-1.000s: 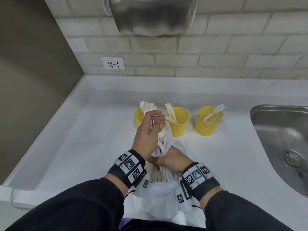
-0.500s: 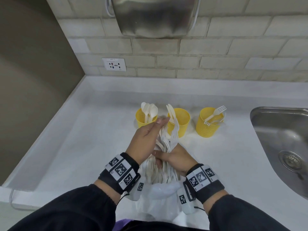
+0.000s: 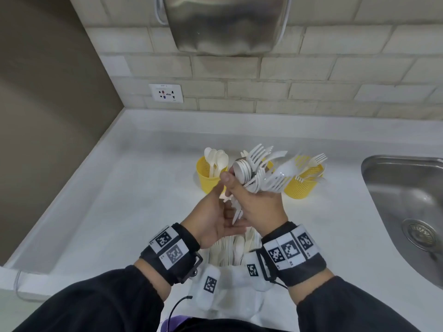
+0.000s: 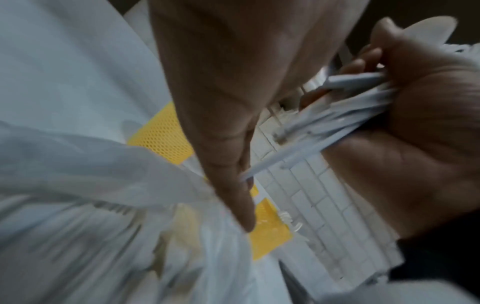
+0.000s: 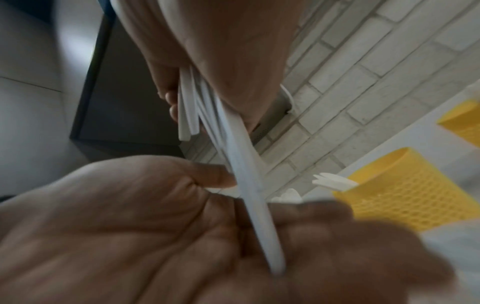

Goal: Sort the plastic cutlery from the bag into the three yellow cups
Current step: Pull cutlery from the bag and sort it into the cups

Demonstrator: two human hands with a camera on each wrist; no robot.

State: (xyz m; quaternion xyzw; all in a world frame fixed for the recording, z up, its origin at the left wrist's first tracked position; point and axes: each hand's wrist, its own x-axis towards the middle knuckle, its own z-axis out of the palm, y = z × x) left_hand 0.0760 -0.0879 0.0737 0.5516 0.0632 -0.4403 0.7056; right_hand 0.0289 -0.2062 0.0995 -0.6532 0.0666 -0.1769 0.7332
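Note:
My right hand (image 3: 256, 204) grips a thick bundle of white forks and spoons (image 3: 261, 168), lifted above the white plastic bag (image 3: 230, 300) in front of the cups. My left hand (image 3: 213, 219) lies open, palm against the lower handle ends (image 5: 262, 222). The left yellow cup (image 3: 206, 178) holds spoons and the right yellow cup (image 3: 302, 188) holds forks. The bundle hides most of the middle cup. More cutlery (image 3: 230, 250) lies in the bag's mouth beneath my wrists.
A steel sink (image 3: 407, 212) is sunk into the white counter (image 3: 119, 212) at the right. A wall socket (image 3: 166, 92) and a steel dispenser (image 3: 225, 22) are on the tiled back wall. A brown side wall closes the left.
My right hand has risen out of the bag with a bundle of cutlery. My left hand has let go of the bag's top and opened under the handles.

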